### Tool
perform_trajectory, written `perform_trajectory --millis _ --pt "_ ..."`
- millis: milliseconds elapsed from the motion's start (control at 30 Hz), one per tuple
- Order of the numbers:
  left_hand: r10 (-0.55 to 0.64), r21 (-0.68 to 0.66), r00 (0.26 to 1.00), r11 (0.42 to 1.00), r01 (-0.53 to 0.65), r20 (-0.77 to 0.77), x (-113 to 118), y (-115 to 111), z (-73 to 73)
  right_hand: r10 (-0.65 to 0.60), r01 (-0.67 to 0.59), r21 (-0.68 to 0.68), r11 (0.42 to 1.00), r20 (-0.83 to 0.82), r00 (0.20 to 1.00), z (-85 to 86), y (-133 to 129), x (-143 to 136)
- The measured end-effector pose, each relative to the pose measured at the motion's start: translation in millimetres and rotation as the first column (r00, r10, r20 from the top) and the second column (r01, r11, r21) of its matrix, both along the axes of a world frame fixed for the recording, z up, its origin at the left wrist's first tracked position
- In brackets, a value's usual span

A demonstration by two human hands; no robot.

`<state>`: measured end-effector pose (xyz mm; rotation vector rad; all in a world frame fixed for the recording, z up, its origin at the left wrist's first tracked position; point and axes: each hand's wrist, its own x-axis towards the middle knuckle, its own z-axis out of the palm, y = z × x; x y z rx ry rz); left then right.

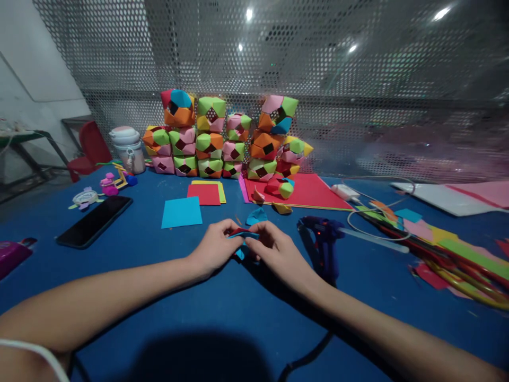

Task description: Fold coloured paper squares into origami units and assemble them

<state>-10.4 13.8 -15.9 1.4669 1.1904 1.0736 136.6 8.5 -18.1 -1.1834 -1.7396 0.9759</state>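
Between my two hands is a small folded paper piece (244, 234), blue with some red at its upper edge. My left hand (214, 245) pinches its left side, thumb and fingers pressed together. On the opposite side my right hand (278, 249) grips it too, fingers curled partly out of sight. Just behind lies a loose blue folded piece (256, 216), with an orange-yellow one (282, 208) to its right. A dark blue glue gun (326, 244) with a glue stick in its back and a small red light stands right of my right hand.
Stacked multicoloured paper balls (210, 146) line the back by a perforated metal screen (358, 116). Blue (182, 212) and red paper squares (203, 194) lie ahead. A phone (95, 222) rests at left; a white cable (382, 237) and paper scraps (457, 244) spread at right.
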Motion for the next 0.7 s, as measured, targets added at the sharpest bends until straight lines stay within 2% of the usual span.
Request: perform_trajectory --millis 133,233,333,400,533,600,700 --pt "-0.032 -0.035 0.999 0.999 0.033 0.015 0 -1 1.0 -0.049 0.046 0.107 0.993 0.029 0.998 0.7 -1 3" --pt "-0.054 -0.014 0.997 0.998 0.055 0.049 1 -3 0.9 -0.109 0.106 0.118 0.987 0.022 0.994 1.5 2 4" --pt "-0.060 0.044 0.998 0.997 0.060 0.011 0 -3 0.0 -0.104 0.100 0.119 0.988 0.029 0.994 2.3 5 5" --pt "-0.034 0.077 0.999 0.996 0.035 -0.017 -1 -2 -1.3 -0.061 0.058 0.107 0.993 0.027 0.998 2.2 6 6" --pt "0.108 0.117 0.994 0.988 -0.105 -0.019 -4 4 -5.8 0.032 -0.031 0.003 1.000 -0.064 0.997 -0.8 6 6" --pt "0.152 0.113 0.988 0.982 -0.149 -0.022 -5 6 -8.2 0.023 -0.024 -0.009 1.000 -0.078 0.997 -2.9 6 5" --pt "0.144 0.074 0.989 0.987 -0.142 -0.022 -3 6 -9.8 -0.032 0.035 0.051 0.998 -0.044 0.999 -4.0 6 3"
